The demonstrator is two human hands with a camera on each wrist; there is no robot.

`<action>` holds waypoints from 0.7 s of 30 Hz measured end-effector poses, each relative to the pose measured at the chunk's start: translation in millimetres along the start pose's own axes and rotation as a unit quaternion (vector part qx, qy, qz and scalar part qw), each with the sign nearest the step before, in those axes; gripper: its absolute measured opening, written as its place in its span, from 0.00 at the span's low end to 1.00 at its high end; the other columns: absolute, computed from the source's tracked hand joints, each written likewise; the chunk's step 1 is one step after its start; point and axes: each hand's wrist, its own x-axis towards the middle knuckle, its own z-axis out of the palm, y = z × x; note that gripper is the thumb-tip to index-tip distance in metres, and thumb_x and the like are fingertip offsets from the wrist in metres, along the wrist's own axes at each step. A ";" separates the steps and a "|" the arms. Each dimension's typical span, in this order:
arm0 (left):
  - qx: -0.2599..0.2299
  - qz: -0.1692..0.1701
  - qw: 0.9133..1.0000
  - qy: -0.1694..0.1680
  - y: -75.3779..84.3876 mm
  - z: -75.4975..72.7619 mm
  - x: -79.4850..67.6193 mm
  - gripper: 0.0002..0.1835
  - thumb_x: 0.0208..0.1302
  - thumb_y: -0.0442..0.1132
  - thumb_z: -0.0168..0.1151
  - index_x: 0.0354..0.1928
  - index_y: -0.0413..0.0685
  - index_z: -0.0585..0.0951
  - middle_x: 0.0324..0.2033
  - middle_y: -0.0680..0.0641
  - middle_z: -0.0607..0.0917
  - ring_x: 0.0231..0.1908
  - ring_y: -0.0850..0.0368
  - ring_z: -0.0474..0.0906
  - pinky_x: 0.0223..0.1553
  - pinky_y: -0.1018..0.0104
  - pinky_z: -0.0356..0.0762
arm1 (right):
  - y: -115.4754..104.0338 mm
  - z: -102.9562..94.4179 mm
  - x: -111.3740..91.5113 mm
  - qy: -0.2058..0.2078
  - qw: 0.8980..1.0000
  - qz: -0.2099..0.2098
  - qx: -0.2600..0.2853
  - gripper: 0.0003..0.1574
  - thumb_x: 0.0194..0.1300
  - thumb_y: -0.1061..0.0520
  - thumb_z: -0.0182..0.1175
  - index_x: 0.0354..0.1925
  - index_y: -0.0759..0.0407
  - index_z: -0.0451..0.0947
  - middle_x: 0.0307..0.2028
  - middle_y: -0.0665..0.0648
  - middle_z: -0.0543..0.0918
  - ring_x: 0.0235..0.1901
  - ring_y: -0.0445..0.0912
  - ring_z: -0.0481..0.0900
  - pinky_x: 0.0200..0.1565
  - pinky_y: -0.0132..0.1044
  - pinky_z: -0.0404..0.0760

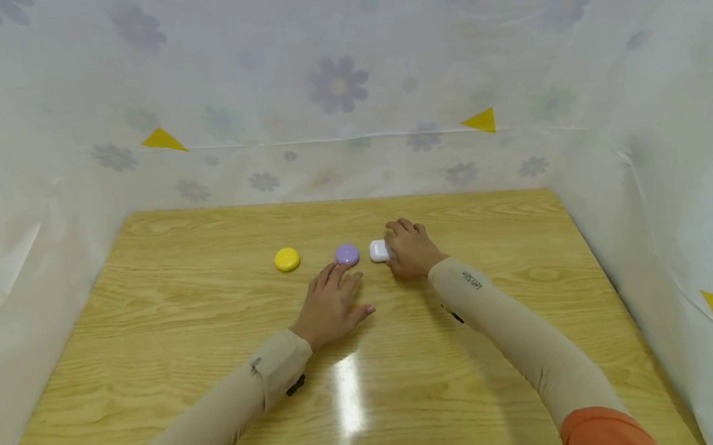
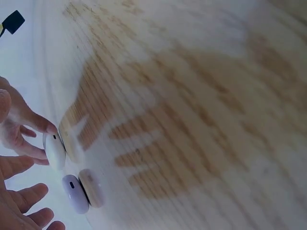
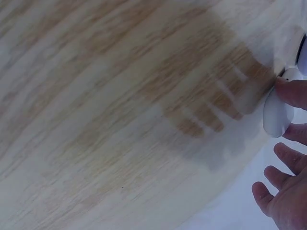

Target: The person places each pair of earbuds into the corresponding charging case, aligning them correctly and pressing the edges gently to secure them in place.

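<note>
Three small glossy pieces lie in a row on the wooden table. A yellow round piece is at the left, a purple round piece in the middle, and a white rounded-square piece at the right. My right hand pinches the white piece between thumb and finger, its other fingers apart from it. Fingers spread, my left hand is just in front of the purple piece, its fingertips very near; whether they touch I cannot tell. Small dark slots mark the sides of the white and purple pieces.
A pale flowered sheet stands behind the table and along both sides. Yellow triangles are stuck on it. Light glares off the tabletop between the forearms. A small black object shows at the left wrist view's upper left.
</note>
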 end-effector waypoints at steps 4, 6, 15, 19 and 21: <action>-0.009 -0.003 1.000 -0.008 0.4 -0.8 -0.2 0.34 0.60 0.60 0.60 0.61 0.46 0.74 0.63 0.36 0.73 0.64 0.36 0.66 0.60 0.41 0.68 | 3.5 3.7 -0.4 0.003 1.000 0.002 -0.001 0.29 0.62 0.48 0.61 0.57 0.62 0.74 0.67 0.64 0.66 0.67 0.62 0.62 0.62 0.62 0.66; -0.010 -0.007 1.000 -0.013 0.2 -0.5 -0.1 0.34 0.61 0.60 0.60 0.61 0.46 0.73 0.63 0.37 0.73 0.64 0.36 0.66 0.61 0.41 0.67 | 4.3 5.1 -0.9 0.008 1.000 0.001 0.005 0.29 0.62 0.48 0.60 0.57 0.62 0.73 0.67 0.65 0.66 0.67 0.62 0.63 0.61 0.62 0.66; -0.013 -0.026 0.999 -0.027 -2.4 1.1 0.3 0.33 0.63 0.61 0.57 0.62 0.47 0.72 0.63 0.37 0.72 0.65 0.36 0.65 0.60 0.40 0.67 | 7.1 10.0 -8.0 0.031 0.999 -0.001 0.037 0.37 0.64 0.47 0.59 0.66 0.61 0.65 0.70 0.65 0.62 0.67 0.62 0.63 0.61 0.62 0.67; -0.016 -0.039 0.999 -0.025 -4.9 -0.6 1.9 0.33 0.63 0.60 0.57 0.63 0.46 0.72 0.62 0.38 0.72 0.65 0.37 0.65 0.61 0.39 0.67 | 5.0 6.6 -14.0 0.066 0.997 0.003 0.048 0.38 0.65 0.46 0.58 0.67 0.61 0.63 0.70 0.65 0.62 0.66 0.63 0.64 0.61 0.63 0.68; -0.019 -0.044 0.999 -0.023 -6.3 -2.4 3.4 0.33 0.64 0.60 0.56 0.63 0.46 0.71 0.62 0.38 0.72 0.65 0.37 0.64 0.60 0.39 0.67 | 2.1 3.3 -17.8 0.087 0.995 0.003 0.054 0.38 0.65 0.45 0.58 0.67 0.62 0.64 0.69 0.66 0.62 0.66 0.63 0.64 0.60 0.63 0.68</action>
